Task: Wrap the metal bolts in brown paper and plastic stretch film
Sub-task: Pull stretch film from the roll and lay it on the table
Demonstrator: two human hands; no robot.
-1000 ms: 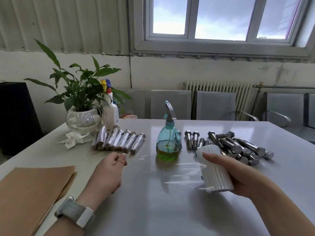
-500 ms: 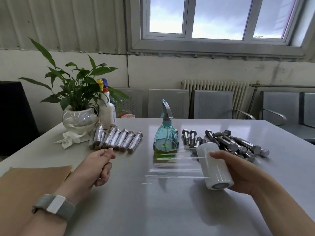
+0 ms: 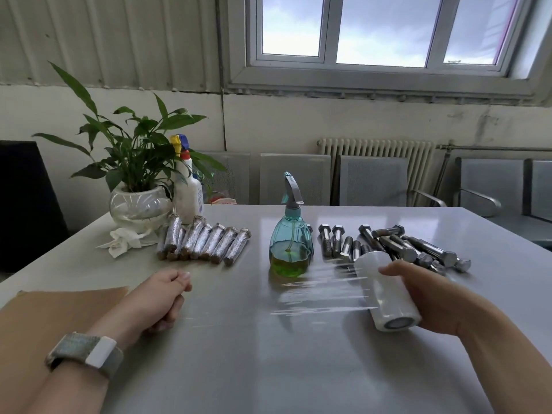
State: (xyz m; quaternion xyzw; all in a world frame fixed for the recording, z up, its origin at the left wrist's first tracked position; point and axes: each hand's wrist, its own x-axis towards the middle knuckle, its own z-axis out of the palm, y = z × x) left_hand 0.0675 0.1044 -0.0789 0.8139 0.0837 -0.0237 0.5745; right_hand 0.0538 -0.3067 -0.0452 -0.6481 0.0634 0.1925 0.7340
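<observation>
A pale wall with a wide window and a white radiator backs the room, with grey metal chairs lined along it. The glossy grey table fills the foreground. At its near left edge lie sheets of brown paper; at the far left stands a potted plant. A row of wrapped bolts lies in front of the plant, a teal spray bottle stands mid-table, and bare metal bolts are heaped to its right. The right hand is curled around the stretch film roll, a loose sheet of film trailing leftward. The left hand is loosely closed, thumb against forefinger; whether it pinches the film's end is unclear.
</observation>
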